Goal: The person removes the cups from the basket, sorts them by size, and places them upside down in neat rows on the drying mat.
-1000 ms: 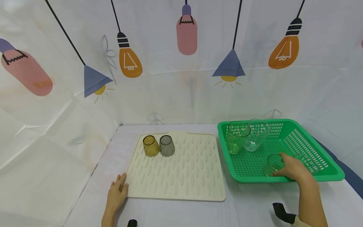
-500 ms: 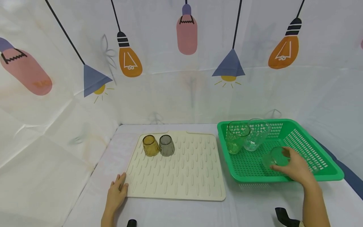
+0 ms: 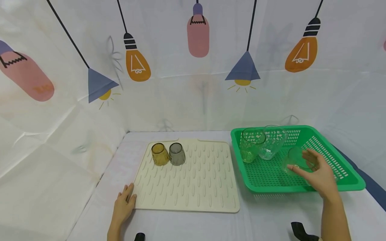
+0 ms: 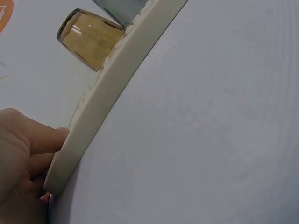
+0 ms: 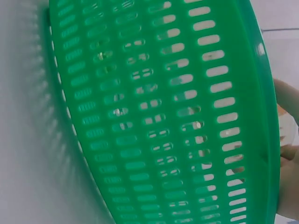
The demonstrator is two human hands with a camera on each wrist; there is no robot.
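Observation:
A clear drinking glass (image 3: pixel 294 157) is between the thumb and fingers of my right hand (image 3: pixel 321 174), over the green basket (image 3: pixel 271 191). In the right wrist view the slotted basket wall (image 5: pixel 154 116) hides most of the work, with part of the right hand (image 5: pixel 288 186) at its rim. My left hand (image 3: pixel 123 204) rests against the left front edge of a cream drying mat (image 3: pixel 193 190). Seen from the left wrist, its fingers (image 4: pixel 42 135) touch the mat's side. An amber glass (image 3: pixel 160 154) and a grey glass (image 3: pixel 177 154) stand side by side on the mat.
Two taller clear glasses, one at the basket's left (image 3: pixel 249 147) and one beside it (image 3: pixel 272 144), stand in the basket. A white cloth covers the table (image 3: pixel 211 227). Behind it hangs a sheet (image 3: pixel 181 100) printed with lamps.
The right hand has moved up and back inside the basket, and the clear glass has risen and tilted with it. The left hand, mat and two coloured glasses stay put.

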